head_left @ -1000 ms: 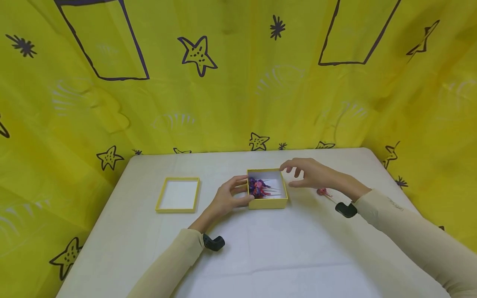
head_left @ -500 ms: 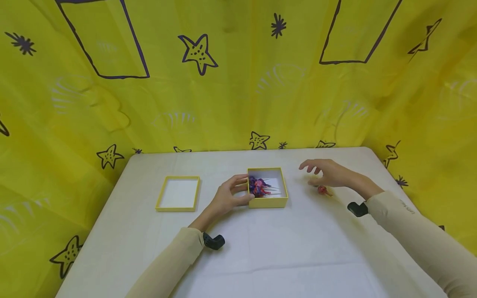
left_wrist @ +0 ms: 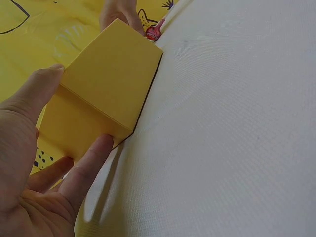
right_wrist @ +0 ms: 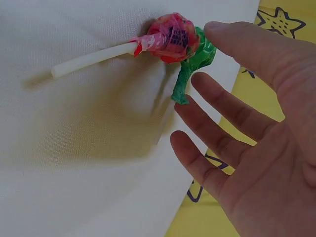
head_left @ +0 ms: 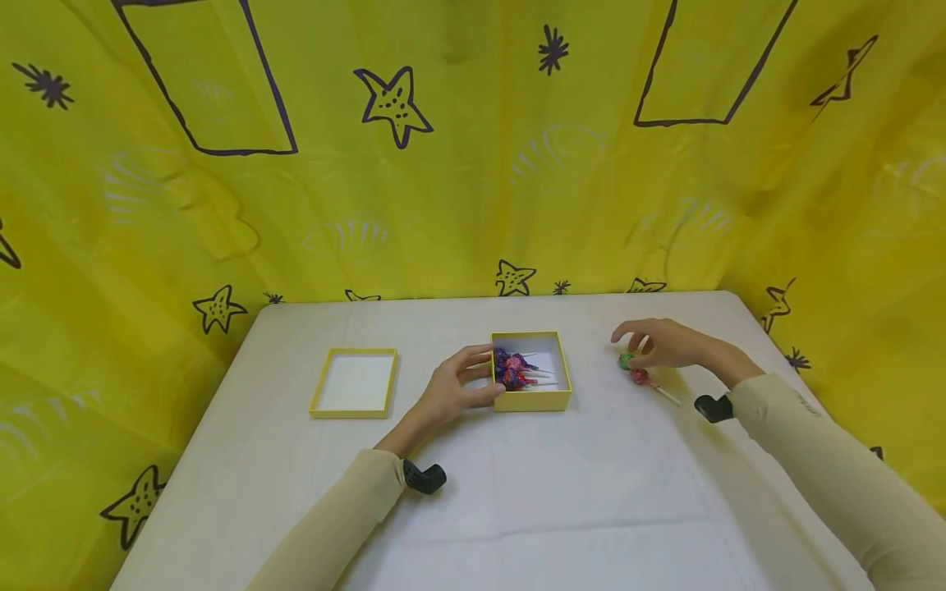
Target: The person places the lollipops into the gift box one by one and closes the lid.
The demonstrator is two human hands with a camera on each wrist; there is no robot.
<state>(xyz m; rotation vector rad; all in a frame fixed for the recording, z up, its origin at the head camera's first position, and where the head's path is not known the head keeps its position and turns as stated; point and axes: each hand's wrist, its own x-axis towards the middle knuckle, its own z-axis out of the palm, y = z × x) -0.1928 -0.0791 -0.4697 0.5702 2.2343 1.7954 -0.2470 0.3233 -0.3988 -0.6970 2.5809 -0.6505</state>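
My left hand [head_left: 452,387] rests against the left side of an open yellow box [head_left: 534,401], thumb at its near corner. In the left wrist view, the fairly straight fingers [left_wrist: 89,170] touch the box's outer wall. Several wrapped lollipops [head_left: 515,371] lie in the box, heads toward the left. Above a green-wrapped lollipop [right_wrist: 200,53] and a red-and-pink one [right_wrist: 170,38], my right hand [head_left: 668,342] hovers with relaxed, spread fingers. Its thumb is right by the green head; whether it touches cannot be seen. The green lollipop's stick is mostly hidden.
A shallow yellow-edged box lid [head_left: 355,413] lies, white inside up, left of the box. All of it stands on a table with a white cloth [head_left: 591,492]. A yellow patterned curtain [head_left: 458,213] hangs behind and at both sides.
My right hand has moved right, from beside the box's right edge to over the two loose lollipops. My left hand and the box stay in place.
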